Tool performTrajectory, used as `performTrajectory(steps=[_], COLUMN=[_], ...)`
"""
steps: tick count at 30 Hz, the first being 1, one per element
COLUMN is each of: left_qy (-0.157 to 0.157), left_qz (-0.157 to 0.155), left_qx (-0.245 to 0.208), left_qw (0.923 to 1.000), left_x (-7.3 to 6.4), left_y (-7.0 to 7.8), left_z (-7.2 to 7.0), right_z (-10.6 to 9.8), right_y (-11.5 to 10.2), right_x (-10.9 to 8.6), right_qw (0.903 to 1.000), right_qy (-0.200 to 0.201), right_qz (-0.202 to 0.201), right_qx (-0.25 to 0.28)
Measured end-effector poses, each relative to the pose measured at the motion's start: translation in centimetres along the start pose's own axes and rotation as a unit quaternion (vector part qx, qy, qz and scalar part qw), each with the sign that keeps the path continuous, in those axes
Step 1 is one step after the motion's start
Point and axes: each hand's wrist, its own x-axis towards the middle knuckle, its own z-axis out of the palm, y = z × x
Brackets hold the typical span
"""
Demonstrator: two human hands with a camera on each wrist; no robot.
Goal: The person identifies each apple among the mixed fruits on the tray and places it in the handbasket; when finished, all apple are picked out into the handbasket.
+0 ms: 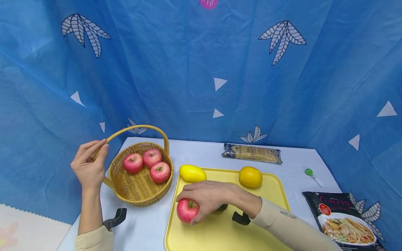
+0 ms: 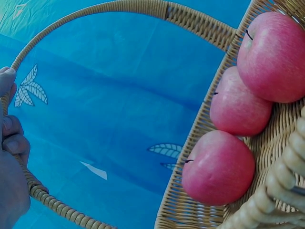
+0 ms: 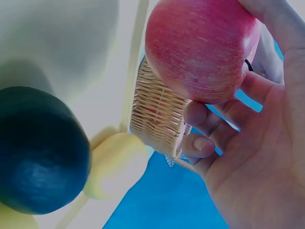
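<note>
My left hand (image 1: 90, 165) grips the arched handle (image 1: 144, 127) of a wicker basket (image 1: 114, 167). Inside the basket lie three red apples (image 2: 219, 168), all toward its far side. Over the left part of a yellow tray (image 1: 245, 233), my right hand (image 1: 210, 195) holds another red apple (image 1: 185, 212), with fingers and thumb around its sides. The right wrist view shows this apple (image 3: 200, 47) between thumb and fingers. A dark round fruit (image 3: 40, 152) sits on the tray, mostly hidden in the head view by the right hand.
A long yellow fruit (image 1: 193, 173) and a rounder yellow-orange fruit (image 1: 250, 176) lie along the tray's far edge. Behind the tray is a pack of dry noodles (image 1: 252, 153). At the right are a green lollipop (image 1: 309, 172) and a black food packet (image 1: 342, 219). Blue curtains surround the table.
</note>
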Motion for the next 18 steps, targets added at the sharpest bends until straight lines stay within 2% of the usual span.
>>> performTrajectory(steps=[12,18], left_qy=[0.000,0.003], left_qz=[0.000,0.001], left_qx=[0.002,-0.005], left_qw=[1.0000,1.0000], left_x=[0.0,0.1], left_y=[-0.2,-0.5], left_z=[0.0,0.0], right_z=[-1.1,-1.7], right_y=[-0.2,-0.1], right_x=[0.9,1.4], right_qw=[0.9999,0.9994], right_qy=[0.014,0.017], right_qz=[0.000,0.008], right_qx=[0.005,0.029])
